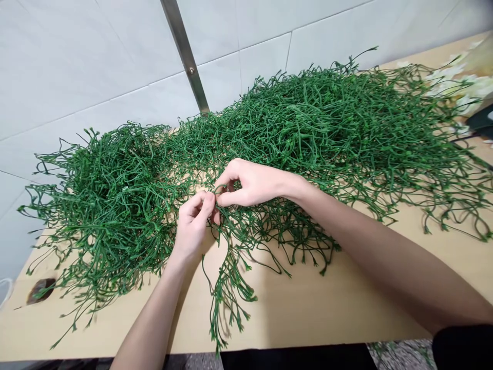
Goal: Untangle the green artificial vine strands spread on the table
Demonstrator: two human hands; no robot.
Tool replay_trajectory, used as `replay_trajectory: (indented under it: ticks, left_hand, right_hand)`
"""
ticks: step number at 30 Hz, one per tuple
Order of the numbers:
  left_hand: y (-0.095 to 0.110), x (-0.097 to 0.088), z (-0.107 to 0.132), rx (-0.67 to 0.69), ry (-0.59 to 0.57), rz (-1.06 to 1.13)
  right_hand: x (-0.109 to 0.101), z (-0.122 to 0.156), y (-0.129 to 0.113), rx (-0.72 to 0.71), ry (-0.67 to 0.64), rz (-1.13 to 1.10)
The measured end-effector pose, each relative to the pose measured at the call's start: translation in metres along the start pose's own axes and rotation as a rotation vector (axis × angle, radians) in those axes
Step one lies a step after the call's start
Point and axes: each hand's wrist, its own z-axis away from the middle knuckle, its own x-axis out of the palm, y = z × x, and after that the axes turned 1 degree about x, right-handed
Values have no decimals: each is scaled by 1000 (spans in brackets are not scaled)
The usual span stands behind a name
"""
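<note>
My left hand (194,221) pinches thin green artificial stems, thumb against fingers. Just to its right, my right hand (250,184) also has its fingertips closed on the stems, so the two hands nearly touch. From below the hands a small bunch of artificial stems (230,288) hangs toward the table's front edge, its tips small and forked. Around the hands lie a loose heap of green stems (115,190) on the left and a larger tangled heap (327,118) at the back and right. The exact grip points are partly hidden by the fingers.
The pale wooden table (308,308) meets a tiled wall (127,46) with a metal upright (188,61). White artificial flowers (462,82) lie at the far right. A dark-rimmed hole (41,291) is in the tabletop at the left. Green pieces are on the floor below.
</note>
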Motion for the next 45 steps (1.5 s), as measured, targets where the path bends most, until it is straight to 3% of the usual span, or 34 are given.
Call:
replay_trajectory:
  ticks: [7,16,21,31,38,41,45]
  left_hand:
    - [-3,-3,-1,26,11,-31]
    - [1,-3,0,92,-83,-161]
    - [1,-5,0,159,-114,-311]
    - [-5,0,6,382,-8,-579]
    - [-11,-2,8,571,103,-776]
    - [-11,0,8,569,177,-761]
    - [-4,2,7,430,238,-584]
  right_hand:
    - [-1,1,0,0,21,26]
    - [0,1,2,-45,-39,-5]
    - [-4,3,-2,27,-62,77]
    - [4,1,-2,66,28,103]
    - [17,-6,2,-29,164,2]
    - [21,-8,5,-40,226,12]
    - [18,-8,8,7,262,40]
